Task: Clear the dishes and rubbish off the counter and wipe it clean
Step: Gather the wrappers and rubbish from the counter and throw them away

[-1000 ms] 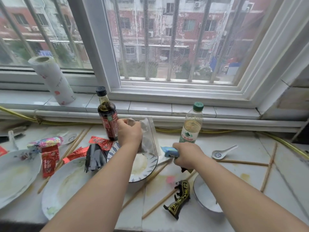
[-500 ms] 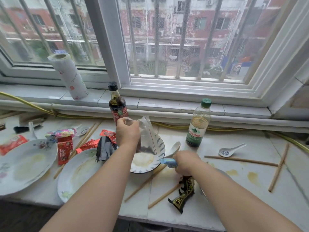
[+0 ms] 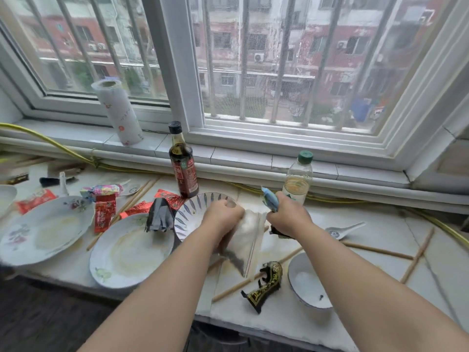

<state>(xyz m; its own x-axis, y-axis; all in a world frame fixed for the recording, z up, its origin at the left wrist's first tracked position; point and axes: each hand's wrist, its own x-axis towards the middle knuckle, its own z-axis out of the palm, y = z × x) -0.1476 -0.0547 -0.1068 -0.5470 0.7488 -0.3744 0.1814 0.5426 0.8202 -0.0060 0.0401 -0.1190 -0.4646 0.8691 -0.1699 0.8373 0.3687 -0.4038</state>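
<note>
Reaches in from the bottom edge with both bare forearms, converging near mid-frame. Clutches a clear bag [image 3: 244,241] in the left grip [image 3: 223,215], knuckles up, fingers curled under. Holds a blue wrapper [image 3: 269,200] in the fisted right grip [image 3: 287,217], just right of centre.

Counter [image 3: 279,321]: pale tiles, yellow stains.
Dishes: floral plate [image 3: 45,229] far left. White plate [image 3: 129,252] with yellowish residue, near centre-left. Blue-dashed plate [image 3: 187,217] just behind it. Small white bowl [image 3: 304,283] near right. Spoon [image 3: 342,229] right.
Rubbish: clear plastic bag [image 3: 245,240], gripped by left hand [image 3: 223,214], hanging beside the blue-dashed plate. Blue wrapper [image 3: 269,201], gripped upright in right hand [image 3: 289,219]. Black-and-gold wrapper [image 3: 266,283], crumpled, left of the bowl. Red wrappers [image 3: 104,212] between the plates. Chopsticks [image 3: 375,248] scattered.
</note>
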